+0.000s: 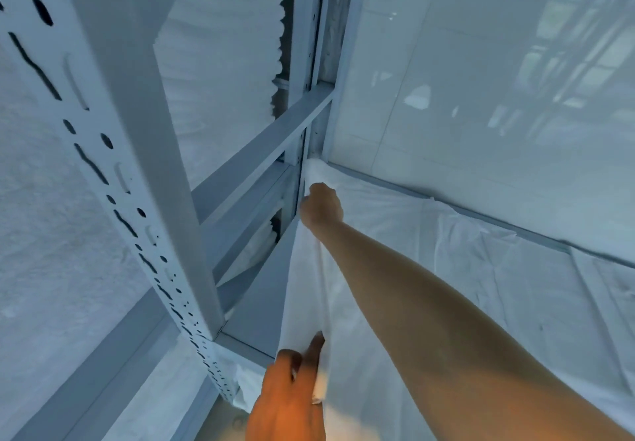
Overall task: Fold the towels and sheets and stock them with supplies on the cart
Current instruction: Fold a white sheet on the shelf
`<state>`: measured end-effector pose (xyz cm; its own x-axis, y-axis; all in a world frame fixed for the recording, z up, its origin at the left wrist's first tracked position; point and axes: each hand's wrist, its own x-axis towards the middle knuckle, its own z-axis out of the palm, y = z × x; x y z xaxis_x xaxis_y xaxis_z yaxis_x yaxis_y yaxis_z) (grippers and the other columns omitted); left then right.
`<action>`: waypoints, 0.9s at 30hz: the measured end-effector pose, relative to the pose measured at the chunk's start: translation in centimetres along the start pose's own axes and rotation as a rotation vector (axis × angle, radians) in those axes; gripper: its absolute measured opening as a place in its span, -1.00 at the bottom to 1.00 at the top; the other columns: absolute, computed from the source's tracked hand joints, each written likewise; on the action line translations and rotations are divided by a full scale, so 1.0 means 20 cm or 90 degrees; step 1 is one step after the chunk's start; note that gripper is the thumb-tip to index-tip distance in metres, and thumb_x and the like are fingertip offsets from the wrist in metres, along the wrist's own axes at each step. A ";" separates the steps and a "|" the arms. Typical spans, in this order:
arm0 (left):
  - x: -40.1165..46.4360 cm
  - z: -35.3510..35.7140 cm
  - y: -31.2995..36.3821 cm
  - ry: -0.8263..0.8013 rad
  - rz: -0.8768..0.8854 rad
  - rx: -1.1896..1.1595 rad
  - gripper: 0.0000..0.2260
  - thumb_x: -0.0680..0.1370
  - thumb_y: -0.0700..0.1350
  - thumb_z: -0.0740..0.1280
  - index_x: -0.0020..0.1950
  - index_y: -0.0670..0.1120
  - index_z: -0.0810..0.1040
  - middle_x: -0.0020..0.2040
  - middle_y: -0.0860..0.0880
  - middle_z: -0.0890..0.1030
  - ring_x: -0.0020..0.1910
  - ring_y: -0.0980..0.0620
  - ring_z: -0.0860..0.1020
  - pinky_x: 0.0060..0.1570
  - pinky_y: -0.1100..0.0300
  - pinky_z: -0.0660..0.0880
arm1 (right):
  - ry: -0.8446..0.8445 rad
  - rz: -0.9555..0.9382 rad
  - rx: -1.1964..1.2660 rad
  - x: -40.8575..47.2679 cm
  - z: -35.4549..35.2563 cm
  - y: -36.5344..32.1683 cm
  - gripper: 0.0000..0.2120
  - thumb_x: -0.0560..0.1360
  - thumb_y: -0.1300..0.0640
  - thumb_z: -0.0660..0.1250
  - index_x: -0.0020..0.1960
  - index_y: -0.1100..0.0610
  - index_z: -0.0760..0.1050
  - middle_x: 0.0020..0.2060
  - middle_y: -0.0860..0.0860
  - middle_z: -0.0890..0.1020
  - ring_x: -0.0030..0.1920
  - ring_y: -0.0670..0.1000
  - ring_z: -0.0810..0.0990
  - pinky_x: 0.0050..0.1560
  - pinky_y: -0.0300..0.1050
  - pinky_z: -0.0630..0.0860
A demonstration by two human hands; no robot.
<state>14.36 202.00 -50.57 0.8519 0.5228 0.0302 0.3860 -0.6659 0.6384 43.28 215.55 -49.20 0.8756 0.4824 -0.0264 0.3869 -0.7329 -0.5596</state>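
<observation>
A white sheet (481,268) is lying spread and wrinkled over a shelf of a white metal rack (113,152), its far edge running along the glossy tiled wall (481,79). The sheet's left edge is hanging down over the shelf's side.

The right hand (321,208) is reaching far across the sheet to its back left corner, near the rear post of the rack. Its grip is curled into a fist and seems to be gripping the cloth at that corner, though the fingers themselves are hidden behind the knuckles.

The left hand (292,396) is sitting low in the view at the near left edge of the sheet. Its grip is pinching the hanging fold, with fingers curled round the cloth and one fingertip showing above it.

Stacks of folded towels (223,62) are filling the neighbouring shelf bay to the left, beyond the perforated front post. More white cloth is showing on a lower shelf beneath.
</observation>
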 end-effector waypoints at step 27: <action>-0.41 1.31 1.34 -0.191 0.239 0.159 -0.36 -0.16 0.21 0.66 -0.07 0.28 0.75 0.12 -0.01 0.73 0.08 -0.15 0.72 0.55 -0.20 -0.14 | 0.020 0.349 0.084 -0.82 -1.26 2.37 -0.41 0.59 0.08 0.41 0.53 0.20 0.30 0.38 0.19 0.52 0.35 0.21 0.52 0.29 0.01 0.46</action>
<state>26.93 165.85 -53.88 0.9970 0.0737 -0.0225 0.0763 -0.9029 0.4229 54.54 160.81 -54.41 0.9471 0.0316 -0.3192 -0.1651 -0.8052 -0.5696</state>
